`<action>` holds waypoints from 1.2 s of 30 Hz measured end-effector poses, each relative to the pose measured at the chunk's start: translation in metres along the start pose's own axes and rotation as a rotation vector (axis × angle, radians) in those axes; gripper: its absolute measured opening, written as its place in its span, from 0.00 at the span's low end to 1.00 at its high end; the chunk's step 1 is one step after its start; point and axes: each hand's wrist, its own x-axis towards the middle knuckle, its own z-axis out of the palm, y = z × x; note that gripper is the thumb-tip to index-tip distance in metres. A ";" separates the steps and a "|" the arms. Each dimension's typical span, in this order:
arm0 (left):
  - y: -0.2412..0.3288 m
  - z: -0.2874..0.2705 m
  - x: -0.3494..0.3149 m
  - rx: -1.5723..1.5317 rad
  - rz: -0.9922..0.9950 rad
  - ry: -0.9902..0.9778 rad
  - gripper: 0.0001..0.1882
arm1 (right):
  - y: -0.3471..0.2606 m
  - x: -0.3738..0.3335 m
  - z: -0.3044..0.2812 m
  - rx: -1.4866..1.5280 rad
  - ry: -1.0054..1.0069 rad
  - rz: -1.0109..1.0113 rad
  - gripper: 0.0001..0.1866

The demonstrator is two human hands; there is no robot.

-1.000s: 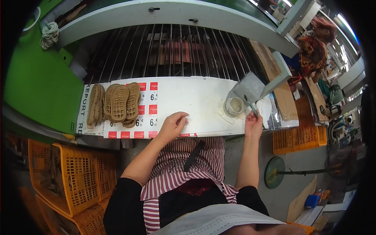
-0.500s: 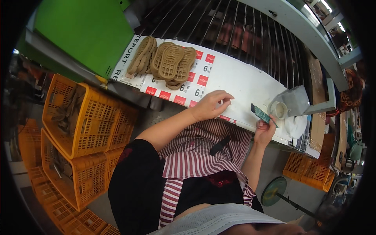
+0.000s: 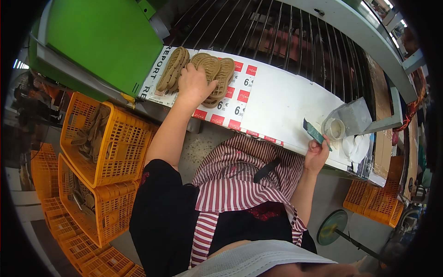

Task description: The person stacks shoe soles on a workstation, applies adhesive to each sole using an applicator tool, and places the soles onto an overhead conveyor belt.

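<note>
1. Left hand [image 3: 194, 85]: thumb stands apart from the fingers, which lie over a cluster of tan, grid-patterned shoe soles [image 3: 224, 76] at the left part of the worktop; whether they grip a sole cannot be told.
2. Right hand [image 3: 317, 154]: thumb and fingers are closed on one end of a flat green strip-shaped tool [image 3: 314, 132], held slanting over the worktop's near edge.
3. Near surroundings: a further stack of tan soles [image 3: 171, 69] leans just left of the cluster; a round pale cup [image 3: 334, 128] stands near the tool, beside a translucent sheet [image 3: 354, 115]; white paperboard [image 3: 277, 101] covers the worktop.
4. Periphery: dark metal rods [image 3: 295, 44] run beyond the paperboard; yellow-orange crates [image 3: 122, 147] stand at lower left.
</note>
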 end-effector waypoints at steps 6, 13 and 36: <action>-0.004 -0.002 0.008 -0.133 -0.048 0.071 0.31 | -0.002 0.000 0.003 0.010 -0.003 0.014 0.12; -0.026 -0.002 -0.009 -1.946 -0.185 -0.276 0.30 | -0.012 -0.001 -0.004 0.235 -0.055 0.116 0.13; 0.087 0.052 -0.055 -2.425 0.250 -0.999 0.26 | -0.107 0.027 0.012 -1.004 0.143 -0.212 0.13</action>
